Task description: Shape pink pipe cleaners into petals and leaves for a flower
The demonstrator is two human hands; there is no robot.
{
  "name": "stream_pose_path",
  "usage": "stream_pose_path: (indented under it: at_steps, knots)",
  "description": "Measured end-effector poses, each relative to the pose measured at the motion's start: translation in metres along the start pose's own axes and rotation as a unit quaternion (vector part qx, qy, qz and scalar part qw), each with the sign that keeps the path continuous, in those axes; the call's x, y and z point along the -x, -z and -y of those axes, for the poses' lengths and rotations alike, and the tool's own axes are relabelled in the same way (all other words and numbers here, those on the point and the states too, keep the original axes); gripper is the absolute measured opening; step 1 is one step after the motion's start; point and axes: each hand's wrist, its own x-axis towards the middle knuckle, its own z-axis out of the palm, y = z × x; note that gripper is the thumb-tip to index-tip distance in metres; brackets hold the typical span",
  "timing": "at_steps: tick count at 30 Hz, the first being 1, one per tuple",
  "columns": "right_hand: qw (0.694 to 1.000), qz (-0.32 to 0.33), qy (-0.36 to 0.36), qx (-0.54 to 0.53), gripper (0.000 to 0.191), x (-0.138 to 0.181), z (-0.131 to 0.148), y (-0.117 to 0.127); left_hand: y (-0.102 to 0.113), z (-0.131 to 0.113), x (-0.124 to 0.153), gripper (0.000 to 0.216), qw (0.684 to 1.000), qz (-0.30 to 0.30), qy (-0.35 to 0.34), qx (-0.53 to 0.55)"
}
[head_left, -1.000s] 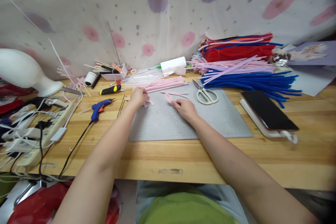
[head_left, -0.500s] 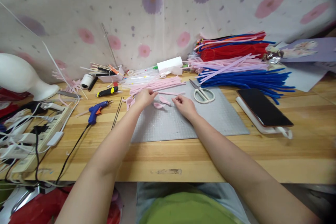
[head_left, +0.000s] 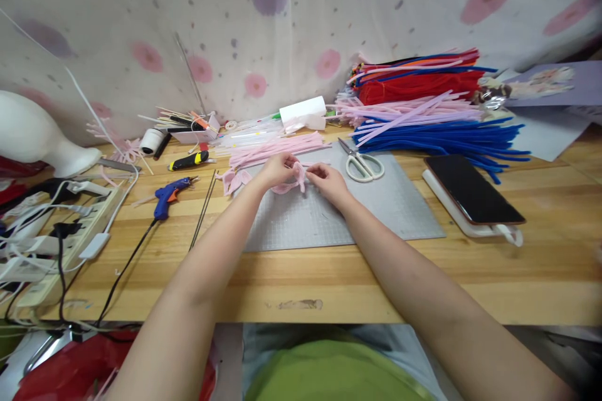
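My left hand [head_left: 276, 171] and my right hand [head_left: 328, 180] meet over the far part of a grey cutting mat [head_left: 329, 216]. Both pinch bent pale pink pipe cleaner loops [head_left: 294, 180] held between them, just above the mat. More pink bent pieces [head_left: 234, 180] lie at the mat's left edge, beside my left hand. A loose bundle of straight pink pipe cleaners [head_left: 277, 147] lies just beyond my fingers. White-handled scissors [head_left: 361, 164] rest on the mat to the right of my right hand.
Stacks of blue, pink and red pipe cleaners [head_left: 433, 113] fill the back right. A phone [head_left: 473, 188] lies on the right, a blue glue gun [head_left: 170, 192], utility knife [head_left: 190, 161] and thin wires on the left, power strips [head_left: 51, 238] at far left. A flowered cloth hangs behind.
My hands came together from apart. The pink loops that lay on the mat between them are now pinched by both hands and lifted slightly.
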Motion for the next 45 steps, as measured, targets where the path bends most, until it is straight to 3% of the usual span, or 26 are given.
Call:
stream_pose_path:
  at_steps: [5,13,19,24,33,45]
  knots:
    - [0.999,0.05,-0.001,0.003,0.028,0.003,0.005,0.001,-0.002,-0.011,0.008,0.023,0.999,0.016,0.018,0.031]
    - [0.998,0.02,-0.025,-0.044,0.022,0.004,0.008,-0.001,-0.003,-0.021,0.016,0.022,0.998,0.028,0.054,0.022]
    - [1.0,0.006,-0.017,-0.017,0.021,0.004,0.01,-0.002,-0.008,-0.024,0.019,0.028,0.989,0.051,0.122,0.066]
    - [1.0,0.009,-0.015,0.003,0.022,0.004,0.009,-0.003,-0.008,-0.023,0.021,0.029,0.986,0.06,0.12,0.096]
    - [0.997,-0.052,0.01,0.048,0.024,0.005,0.008,-0.005,-0.017,-0.026,0.019,0.024,0.983,0.014,0.173,0.052]
    - [0.996,-0.071,0.002,0.061,0.017,0.007,0.011,-0.005,-0.019,-0.033,0.023,0.015,0.984,0.036,0.156,0.08]
